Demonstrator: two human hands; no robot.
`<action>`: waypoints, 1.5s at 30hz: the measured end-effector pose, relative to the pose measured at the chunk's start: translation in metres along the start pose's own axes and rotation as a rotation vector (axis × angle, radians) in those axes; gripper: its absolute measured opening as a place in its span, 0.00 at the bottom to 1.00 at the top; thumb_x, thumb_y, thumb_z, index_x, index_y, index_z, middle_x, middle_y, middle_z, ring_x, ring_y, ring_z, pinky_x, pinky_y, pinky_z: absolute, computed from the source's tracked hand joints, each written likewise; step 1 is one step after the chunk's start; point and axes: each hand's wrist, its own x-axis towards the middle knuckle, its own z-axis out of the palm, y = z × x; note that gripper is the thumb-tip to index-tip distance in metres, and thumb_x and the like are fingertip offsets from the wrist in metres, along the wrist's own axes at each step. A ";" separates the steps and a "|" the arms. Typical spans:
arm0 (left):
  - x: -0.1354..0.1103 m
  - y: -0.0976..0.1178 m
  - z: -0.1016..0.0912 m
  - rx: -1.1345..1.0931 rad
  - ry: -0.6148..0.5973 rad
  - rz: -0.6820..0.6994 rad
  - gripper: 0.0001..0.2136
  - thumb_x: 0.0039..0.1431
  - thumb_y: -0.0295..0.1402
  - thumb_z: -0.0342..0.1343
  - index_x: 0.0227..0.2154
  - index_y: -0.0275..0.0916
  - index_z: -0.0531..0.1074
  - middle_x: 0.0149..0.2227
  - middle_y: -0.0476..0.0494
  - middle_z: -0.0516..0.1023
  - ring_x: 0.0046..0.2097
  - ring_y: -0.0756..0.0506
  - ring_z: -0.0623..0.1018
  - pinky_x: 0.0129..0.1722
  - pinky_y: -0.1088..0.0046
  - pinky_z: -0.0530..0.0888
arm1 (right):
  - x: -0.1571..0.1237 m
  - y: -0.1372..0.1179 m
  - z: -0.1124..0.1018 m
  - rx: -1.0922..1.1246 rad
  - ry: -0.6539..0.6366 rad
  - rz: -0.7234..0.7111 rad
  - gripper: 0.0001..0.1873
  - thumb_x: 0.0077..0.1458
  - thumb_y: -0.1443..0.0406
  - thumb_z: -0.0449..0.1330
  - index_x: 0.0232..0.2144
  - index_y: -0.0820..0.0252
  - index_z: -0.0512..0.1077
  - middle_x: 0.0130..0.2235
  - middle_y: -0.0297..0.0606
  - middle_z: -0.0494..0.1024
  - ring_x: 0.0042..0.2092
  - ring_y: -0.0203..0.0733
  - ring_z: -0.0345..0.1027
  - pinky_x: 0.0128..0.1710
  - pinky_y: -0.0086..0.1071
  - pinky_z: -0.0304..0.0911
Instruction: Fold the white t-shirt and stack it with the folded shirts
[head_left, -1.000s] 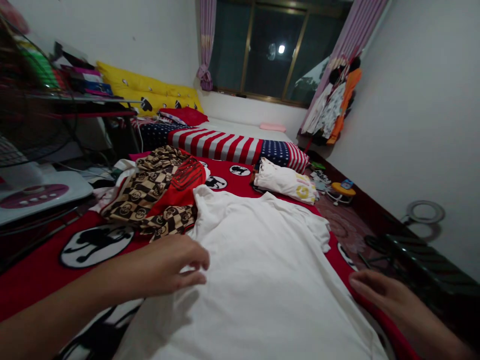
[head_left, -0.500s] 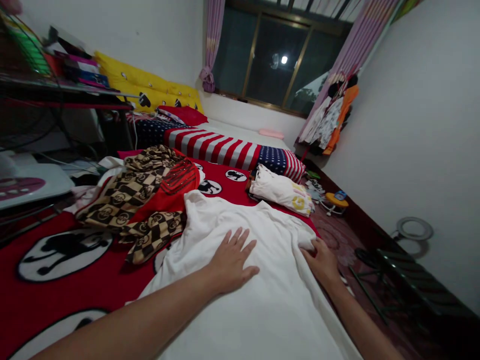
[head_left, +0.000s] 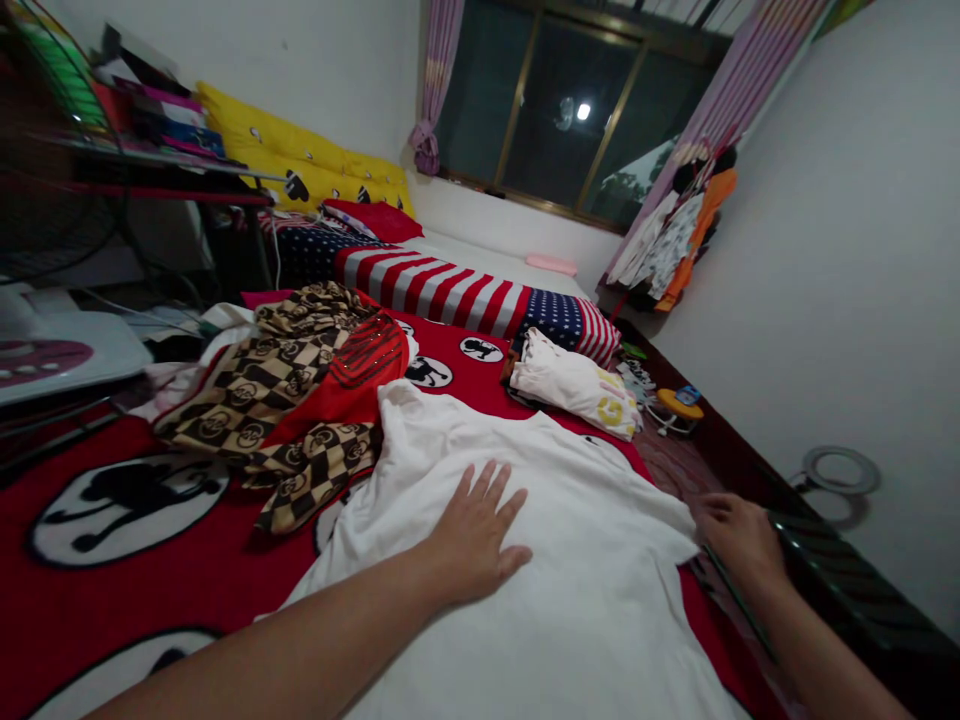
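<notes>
A white T-shirt (head_left: 570, 590) lies spread out in front of me, its neck end pointing away. My left hand (head_left: 476, 535) rests flat on the chest of the shirt, fingers spread. At the shirt's right side, my right hand (head_left: 739, 540) has its fingers closed at the end of the right sleeve, which is stretched outward; the fingertips are slightly blurred. Left of the shirt lies a loose heap with a brown checked garment (head_left: 292, 370) and a red garment (head_left: 360, 360). Beyond the shirt's right shoulder is a folded white garment (head_left: 570, 380) with yellow print.
A red blanket (head_left: 135, 610) with black-and-white figures lies under the clothes. Behind is a bed with a striped, starred cover (head_left: 442, 290). On the right stand a yellow stool (head_left: 679, 404) and a dark slatted piece of furniture (head_left: 855, 570). A cluttered desk (head_left: 172, 170) is at left.
My right hand has moved outward to the right, drawing the shirt's right sleeve out from its bunched state. My left hand stays flat on the shirt. The view has shifted slightly.
</notes>
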 end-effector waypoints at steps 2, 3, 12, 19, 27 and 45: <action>0.000 0.000 0.001 0.000 0.000 0.000 0.33 0.62 0.54 0.40 0.65 0.40 0.52 0.69 0.33 0.40 0.69 0.34 0.38 0.64 0.48 0.39 | 0.007 -0.040 0.004 0.043 0.022 -0.103 0.16 0.40 0.60 0.55 0.30 0.64 0.75 0.34 0.51 0.78 0.36 0.53 0.72 0.36 0.41 0.64; 0.000 0.000 0.000 0.002 0.000 -0.002 0.33 0.62 0.54 0.40 0.65 0.41 0.52 0.69 0.34 0.40 0.69 0.34 0.38 0.64 0.47 0.39 | 0.008 -0.068 0.007 0.107 -0.005 -0.129 0.16 0.41 0.60 0.55 0.31 0.64 0.75 0.36 0.50 0.78 0.37 0.52 0.72 0.37 0.40 0.64; -0.003 0.008 -0.011 0.020 0.071 0.078 0.30 0.62 0.46 0.47 0.62 0.32 0.58 0.66 0.31 0.53 0.66 0.32 0.51 0.63 0.49 0.50 | -0.076 -0.290 0.083 0.886 -0.769 -0.217 0.13 0.39 0.64 0.62 0.33 0.60 0.73 0.36 0.39 0.79 0.27 0.38 0.71 0.24 0.29 0.62; 0.001 0.008 -0.002 0.162 0.076 0.223 0.17 0.60 0.39 0.50 0.39 0.30 0.76 0.40 0.33 0.78 0.47 0.37 0.74 0.55 0.56 0.64 | -0.090 -0.283 0.109 1.264 -0.864 0.122 0.15 0.37 0.60 0.68 0.28 0.62 0.74 0.30 0.37 0.79 0.31 0.39 0.74 0.31 0.29 0.66; 0.008 -0.005 -0.026 0.108 -0.042 0.386 0.12 0.59 0.38 0.53 0.35 0.35 0.76 0.36 0.40 0.80 0.38 0.42 0.77 0.37 0.67 0.72 | -0.087 -0.270 0.112 1.386 -0.902 0.207 0.19 0.33 0.58 0.74 0.28 0.61 0.77 0.30 0.38 0.80 0.34 0.38 0.74 0.34 0.28 0.66; -0.088 -0.116 -0.171 0.165 0.061 -0.494 0.26 0.45 0.41 0.64 0.51 0.44 0.73 0.47 0.43 0.77 0.46 0.40 0.77 0.45 0.68 0.71 | -0.092 -0.266 0.116 1.373 -0.872 0.020 0.16 0.43 0.56 0.68 0.30 0.61 0.75 0.30 0.40 0.79 0.32 0.38 0.72 0.35 0.31 0.67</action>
